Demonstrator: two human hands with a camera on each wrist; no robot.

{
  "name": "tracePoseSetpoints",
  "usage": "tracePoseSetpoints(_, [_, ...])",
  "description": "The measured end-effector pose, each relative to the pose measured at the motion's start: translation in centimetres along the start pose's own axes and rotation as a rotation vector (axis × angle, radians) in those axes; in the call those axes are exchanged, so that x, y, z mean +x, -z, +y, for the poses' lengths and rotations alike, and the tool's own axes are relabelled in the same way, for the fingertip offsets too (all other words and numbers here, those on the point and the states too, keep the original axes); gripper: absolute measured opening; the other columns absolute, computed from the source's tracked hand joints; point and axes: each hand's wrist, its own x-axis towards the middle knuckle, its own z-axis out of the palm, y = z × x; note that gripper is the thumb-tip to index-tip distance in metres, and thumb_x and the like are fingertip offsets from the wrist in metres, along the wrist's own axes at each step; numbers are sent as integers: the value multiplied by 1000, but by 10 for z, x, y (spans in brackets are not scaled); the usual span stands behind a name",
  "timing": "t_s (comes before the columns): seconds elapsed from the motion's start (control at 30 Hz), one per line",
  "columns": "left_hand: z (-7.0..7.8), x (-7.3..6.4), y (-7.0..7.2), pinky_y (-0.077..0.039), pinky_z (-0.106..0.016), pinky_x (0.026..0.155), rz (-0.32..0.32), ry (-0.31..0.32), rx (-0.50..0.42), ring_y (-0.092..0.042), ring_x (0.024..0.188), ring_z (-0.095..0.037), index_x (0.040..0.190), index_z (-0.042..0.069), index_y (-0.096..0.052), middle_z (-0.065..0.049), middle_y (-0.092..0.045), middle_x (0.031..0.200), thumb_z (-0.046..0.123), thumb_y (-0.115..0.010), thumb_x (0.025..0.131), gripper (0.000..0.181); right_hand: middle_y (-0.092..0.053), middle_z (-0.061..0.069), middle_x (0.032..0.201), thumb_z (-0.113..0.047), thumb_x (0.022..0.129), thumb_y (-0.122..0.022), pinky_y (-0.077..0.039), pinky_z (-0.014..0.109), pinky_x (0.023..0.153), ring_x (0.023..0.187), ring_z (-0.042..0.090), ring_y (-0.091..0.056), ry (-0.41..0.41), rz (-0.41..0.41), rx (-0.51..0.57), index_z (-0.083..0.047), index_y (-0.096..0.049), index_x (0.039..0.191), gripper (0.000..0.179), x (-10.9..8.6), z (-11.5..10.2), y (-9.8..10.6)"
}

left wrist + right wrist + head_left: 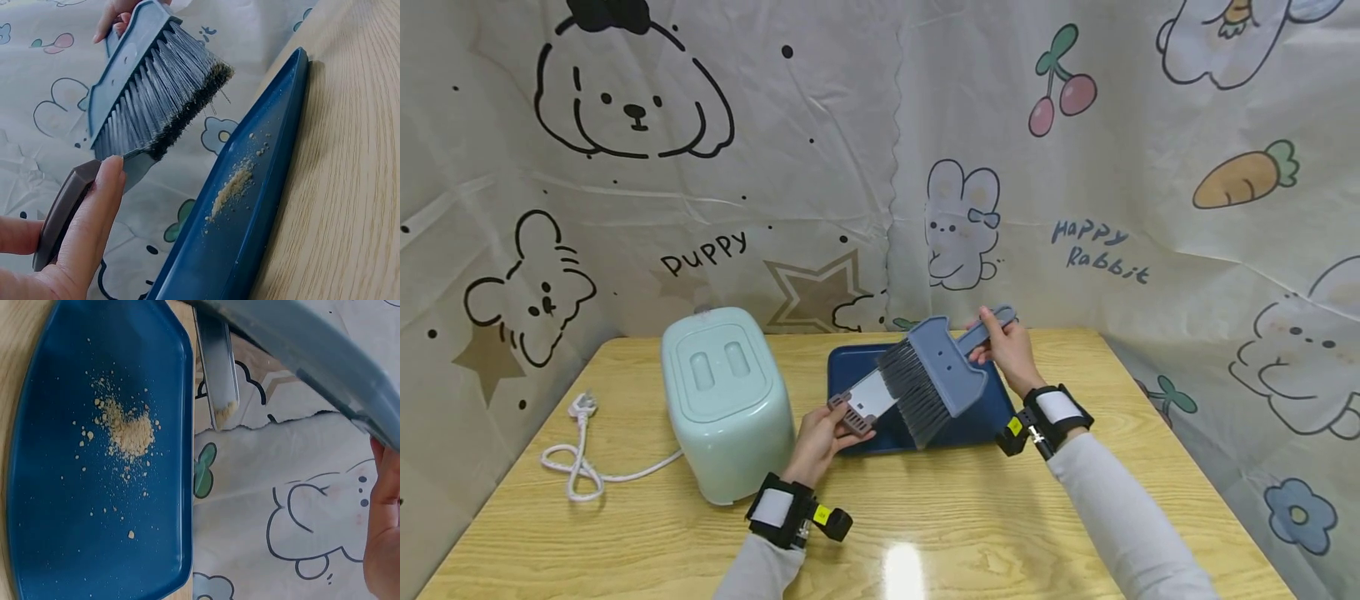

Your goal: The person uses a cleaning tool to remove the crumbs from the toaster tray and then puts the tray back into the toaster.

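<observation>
My left hand [815, 443] pinches the brown slotted end of a narrow metal crumb tray [871, 393]. A little crumb residue lies at its far end in the right wrist view. My right hand [1013, 357] grips the handle of a blue-grey brush [946, 367], whose dark bristles overlap the crumb tray from above in the head view. Both are held over a dark blue tray [966, 429]. A small heap of pale crumbs [131, 434] lies on the blue tray, with specks scattered around it.
A mint-green toaster [722, 400] with a closed top stands to the left on the wooden table [985, 517]. Its white cord and plug [582, 408] lie loosely looped further left. A printed curtain [820, 125] hangs behind the table.
</observation>
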Motion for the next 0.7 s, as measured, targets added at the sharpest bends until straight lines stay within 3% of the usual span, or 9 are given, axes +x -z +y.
tracePoseSetpoints(0.03, [0, 0, 1, -52, -40, 81, 2, 0, -1, -55, 102, -32, 130, -12, -31, -35, -39, 125, 8, -32, 97, 38, -64, 18, 66, -45, 90, -45, -50, 33, 39, 49, 27, -60, -11, 44, -32, 0, -64, 98, 50, 6, 12, 4])
tracePoseSetpoints(0.1, [1, -1, 1, -52, -40, 82, 5, 2, -4, -54, 102, -32, 130, -12, -30, -35, -39, 126, 8, -33, 97, 39, -65, 17, 68, -49, 87, -48, -49, 34, 37, 49, 29, -61, 34, 70, -9, -5, -66, 96, 48, 27, 55, 18])
tracePoseSetpoints(0.13, [1, -1, 2, -52, -40, 82, 8, 2, -5, -54, 103, -32, 130, -12, -30, -35, -39, 126, 8, -33, 97, 39, -64, 18, 69, -51, 86, -48, -50, 35, 37, 49, 30, -61, 37, 95, -23, -5, -65, 96, 50, 31, 62, 21])
tracePoseSetpoints(0.37, [1, -1, 4, -51, -40, 82, 17, 1, -14, -53, 104, -33, 131, -13, -29, -35, -38, 126, 8, -32, 98, 39, -65, 19, 71, -54, 85, -47, -53, 39, 44, 55, 33, -62, -18, 137, -47, -7, -64, 100, 52, 38, 75, 30])
tracePoseSetpoints(0.4, [1, 0, 4, -51, -40, 82, 17, 1, -15, -53, 105, -33, 131, -13, -29, -35, -38, 126, 8, -32, 98, 39, -65, 17, 70, -54, 85, -47, -53, 37, 45, 55, 31, -63, -37, 136, -48, -8, -65, 100, 51, 35, 69, 30])
tracePoseSetpoints(0.5, [1, 0, 6, -51, -40, 82, 18, -1, -16, -52, 105, -33, 131, -12, -29, -35, -38, 126, 8, -31, 98, 39, -65, 16, 66, -48, 88, -47, -54, 34, 46, 54, 28, -63, -81, 127, -12, -3, -64, 101, 50, 13, 26, 22])
tracePoseSetpoints(0.63, [1, 0, 8, -51, -41, 82, 20, -4, -23, -50, 107, -35, 132, -12, -28, -35, -38, 126, 8, -32, 98, 40, -64, 16, 60, -41, 90, -46, -55, 31, 50, 52, 23, -63, -127, 165, -46, 8, -59, 101, 53, -33, -65, -3])
tracePoseSetpoints(0.7, [1, 0, 8, -51, -41, 82, 19, -5, -26, -50, 108, -36, 132, -12, -28, -35, -37, 127, 8, -32, 98, 40, -64, 15, 60, -41, 91, -46, -55, 29, 52, 52, 21, -63, -134, 179, -74, 11, -57, 101, 54, -47, -91, -11])
